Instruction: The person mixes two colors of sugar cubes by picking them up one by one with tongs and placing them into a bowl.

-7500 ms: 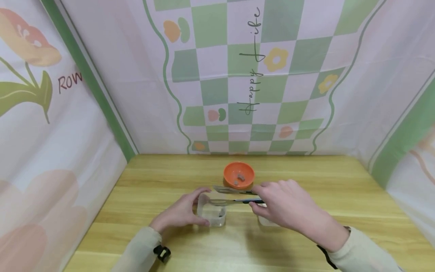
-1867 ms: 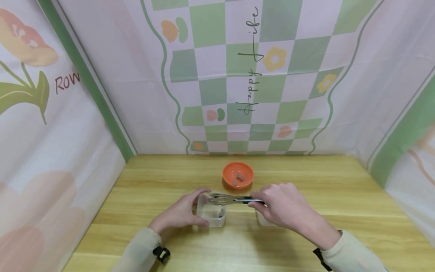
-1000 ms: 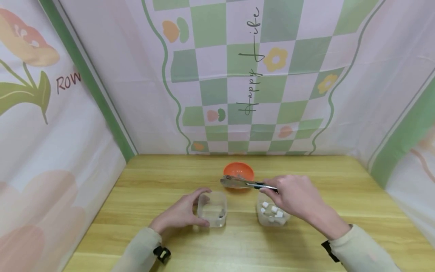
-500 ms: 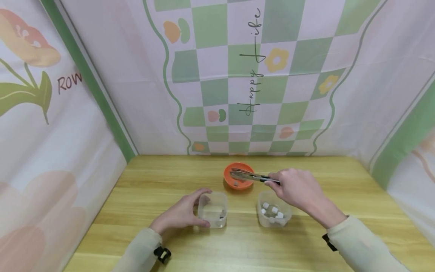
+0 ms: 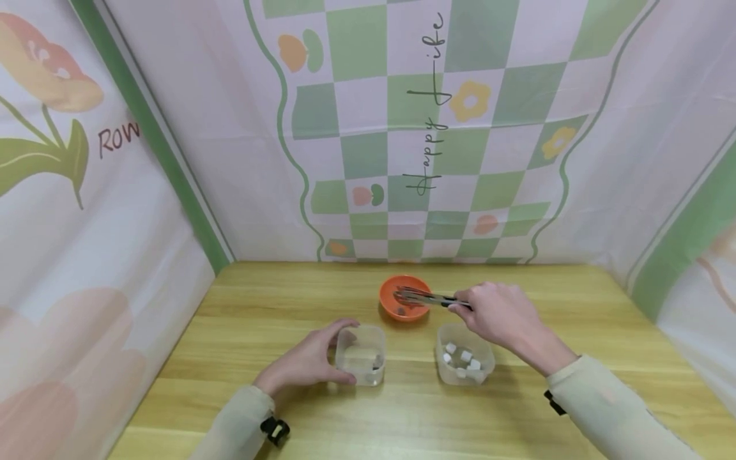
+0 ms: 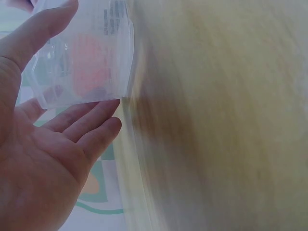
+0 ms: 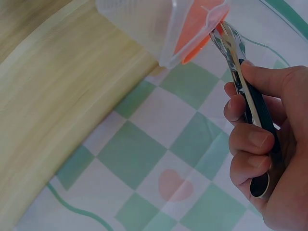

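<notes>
My left hand holds a small clear plastic container by its sides, thumb in front and fingers behind; a few small grey pieces lie inside, at its right. In my right hand are metal tongs with black handle grips, which the right wrist view shows wrapped by curled fingers. The tongs' tips reach down into an orange bowl behind the containers, brought close together. A grey piece shows in the bowl beside the tips; whether they pinch another, I cannot tell.
A second clear container with several white cubes stands to the right, below my right hand. All of this is on a wood-grain table. Patterned cloth hangs behind the table and at both sides.
The tongs, earlier spread and then closed over the left container, have moved back and right into the orange bowl. The white cubes came into view. My left hand stayed at its container.
</notes>
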`<act>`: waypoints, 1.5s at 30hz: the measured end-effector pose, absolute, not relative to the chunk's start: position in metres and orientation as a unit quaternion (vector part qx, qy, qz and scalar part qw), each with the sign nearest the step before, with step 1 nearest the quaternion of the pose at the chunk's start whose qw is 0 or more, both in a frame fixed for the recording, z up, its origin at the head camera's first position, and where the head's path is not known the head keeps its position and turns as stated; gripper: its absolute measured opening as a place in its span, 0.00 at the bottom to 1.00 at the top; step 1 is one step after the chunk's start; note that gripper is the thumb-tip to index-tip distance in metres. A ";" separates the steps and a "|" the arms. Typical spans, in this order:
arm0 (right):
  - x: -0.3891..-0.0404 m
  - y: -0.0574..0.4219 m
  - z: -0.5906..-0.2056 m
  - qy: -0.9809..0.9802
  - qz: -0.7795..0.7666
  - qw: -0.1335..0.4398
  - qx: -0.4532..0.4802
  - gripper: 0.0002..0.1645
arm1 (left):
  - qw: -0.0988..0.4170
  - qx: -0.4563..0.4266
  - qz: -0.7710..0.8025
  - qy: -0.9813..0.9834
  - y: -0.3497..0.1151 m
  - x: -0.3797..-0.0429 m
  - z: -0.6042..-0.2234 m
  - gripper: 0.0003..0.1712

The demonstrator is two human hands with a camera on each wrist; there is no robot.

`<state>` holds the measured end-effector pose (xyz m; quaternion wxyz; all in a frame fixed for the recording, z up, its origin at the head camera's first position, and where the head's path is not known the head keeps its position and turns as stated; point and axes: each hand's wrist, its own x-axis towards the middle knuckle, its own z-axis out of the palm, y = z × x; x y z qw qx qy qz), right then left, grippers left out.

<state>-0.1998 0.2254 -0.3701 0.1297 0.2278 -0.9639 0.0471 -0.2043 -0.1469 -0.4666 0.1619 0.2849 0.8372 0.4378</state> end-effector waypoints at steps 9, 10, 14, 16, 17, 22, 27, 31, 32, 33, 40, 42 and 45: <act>-0.204 0.226 -0.374 -0.965 0.049 0.122 0.225 0.11 | 0.159 0.284 0.436 0.839 -0.147 -0.205 -0.466 0.62; -0.204 0.225 -0.374 -0.966 0.049 0.121 0.224 0.10 | 0.160 0.284 0.436 0.839 -0.147 -0.205 -0.466 0.62; -0.205 0.224 -0.375 -0.967 0.050 0.114 0.221 0.11 | 0.160 0.284 0.434 0.839 -0.147 -0.205 -0.466 0.62; -0.206 0.223 -0.375 -0.967 0.051 0.114 0.221 0.11 | 0.160 0.285 0.433 0.840 -0.147 -0.205 -0.466 0.62; -0.206 0.223 -0.375 -0.967 0.051 0.115 0.222 0.11 | 0.159 0.285 0.432 0.841 -0.147 -0.205 -0.466 0.62; -0.206 0.222 -0.374 -0.969 0.051 0.110 0.217 0.13 | 0.160 0.286 0.431 0.841 -0.147 -0.206 -0.466 0.61; -0.205 0.222 -0.372 -0.970 0.048 0.113 0.211 0.17 | 0.161 0.286 0.432 0.840 -0.147 -0.205 -0.467 0.60; -0.201 0.221 -0.369 -0.971 0.046 0.113 0.205 0.16 | 0.160 0.287 0.434 0.839 -0.148 -0.205 -0.467 0.60; -0.199 0.220 -0.368 -0.971 0.046 0.113 0.206 0.15 | 0.161 0.287 0.434 0.839 -0.148 -0.205 -0.467 0.60; -0.198 0.220 -0.367 -0.971 0.046 0.112 0.206 0.15 | 0.161 0.287 0.434 0.839 -0.147 -0.205 -0.467 0.60; -0.183 0.220 -0.360 -0.972 0.040 0.109 0.204 0.14 | 0.157 0.288 0.432 0.840 -0.147 -0.205 -0.466 0.61; -0.180 0.219 -0.359 -0.972 0.040 0.109 0.204 0.15 | 0.157 0.289 0.432 0.840 -0.147 -0.205 -0.466 0.61; -0.175 0.218 -0.357 -0.970 0.037 0.118 0.209 0.20 | 0.158 0.287 0.431 0.841 -0.147 -0.204 -0.466 0.61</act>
